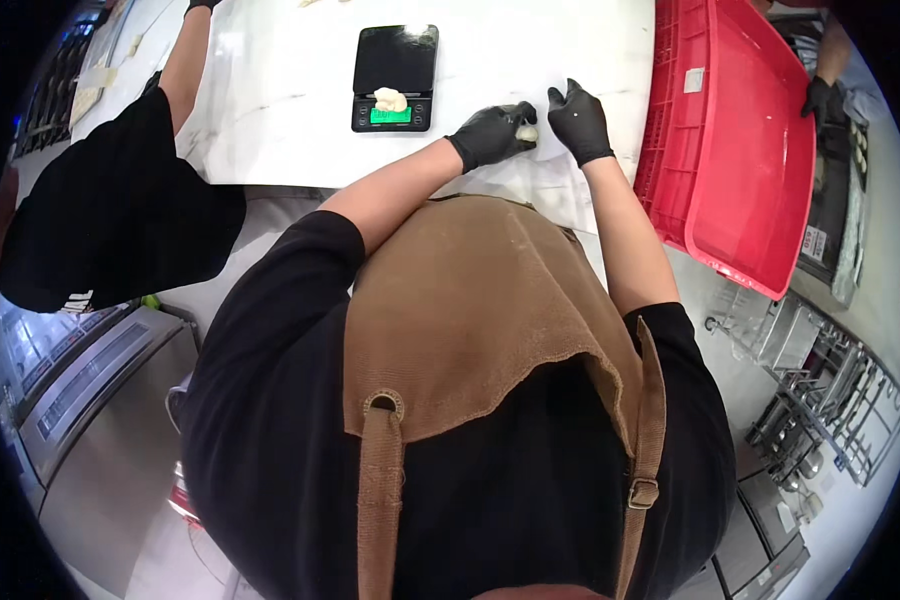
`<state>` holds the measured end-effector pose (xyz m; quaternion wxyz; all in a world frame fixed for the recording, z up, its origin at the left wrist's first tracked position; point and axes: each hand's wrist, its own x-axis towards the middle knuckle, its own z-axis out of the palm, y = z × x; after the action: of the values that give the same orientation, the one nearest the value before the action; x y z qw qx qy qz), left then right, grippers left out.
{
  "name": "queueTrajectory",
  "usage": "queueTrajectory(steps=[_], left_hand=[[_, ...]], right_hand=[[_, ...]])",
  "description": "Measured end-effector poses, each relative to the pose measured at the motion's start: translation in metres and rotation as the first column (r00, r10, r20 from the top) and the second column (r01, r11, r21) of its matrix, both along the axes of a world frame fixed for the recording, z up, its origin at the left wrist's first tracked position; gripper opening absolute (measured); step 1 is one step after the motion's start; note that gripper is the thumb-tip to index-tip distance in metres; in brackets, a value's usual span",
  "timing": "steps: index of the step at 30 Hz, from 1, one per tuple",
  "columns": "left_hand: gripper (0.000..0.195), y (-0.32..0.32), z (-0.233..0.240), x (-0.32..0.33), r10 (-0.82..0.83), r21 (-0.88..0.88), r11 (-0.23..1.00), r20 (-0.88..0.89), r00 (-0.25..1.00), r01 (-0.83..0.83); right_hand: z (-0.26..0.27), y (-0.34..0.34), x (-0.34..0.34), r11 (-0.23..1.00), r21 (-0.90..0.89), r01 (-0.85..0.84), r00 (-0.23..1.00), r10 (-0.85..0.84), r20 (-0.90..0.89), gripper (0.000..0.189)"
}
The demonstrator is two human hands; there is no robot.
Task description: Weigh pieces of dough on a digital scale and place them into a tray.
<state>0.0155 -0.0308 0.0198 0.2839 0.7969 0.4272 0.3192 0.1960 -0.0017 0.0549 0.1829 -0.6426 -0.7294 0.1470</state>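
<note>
My left hand [495, 135], in a black glove, is closed around a small pale piece of dough [526, 133] that shows at its fingertips. To its right my right hand [579, 121], also black-gloved, rests at a thin whitish sheet [550, 139] on the marble-patterned worktop [292, 142]; whether its fingers grip the sheet is not clear. Left of both hands stands a black digital kitchen scale [395, 64] with a lit green display. A lump of pale dough [390, 100] lies on it, across the lower edge of its platform.
A large red plastic crate [750, 150] stands at the right, with another person's gloved hand [817, 96] at its far side. A co-worker in black [127, 210] leans over the worktop at the left. Wire racks [855, 397] are at the lower right, a steel appliance [112, 420] at the lower left.
</note>
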Motion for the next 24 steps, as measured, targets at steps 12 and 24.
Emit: queueTrajectory(steps=[12,24], left_hand=[[0.049,0.037,0.093,-0.157,0.385,0.204,0.896,0.086,0.919,-0.394],[0.019,0.044,0.095,-0.167,0.497,-0.145,0.865,0.121,0.859,-0.48]], right_hand=[[0.019,-0.021,0.035,0.982,-0.163,0.091,0.984,-0.114,-0.138,0.05],[0.027,-0.034,0.052,0.987,-0.144,0.071,0.921,-0.12,-0.371,0.038]])
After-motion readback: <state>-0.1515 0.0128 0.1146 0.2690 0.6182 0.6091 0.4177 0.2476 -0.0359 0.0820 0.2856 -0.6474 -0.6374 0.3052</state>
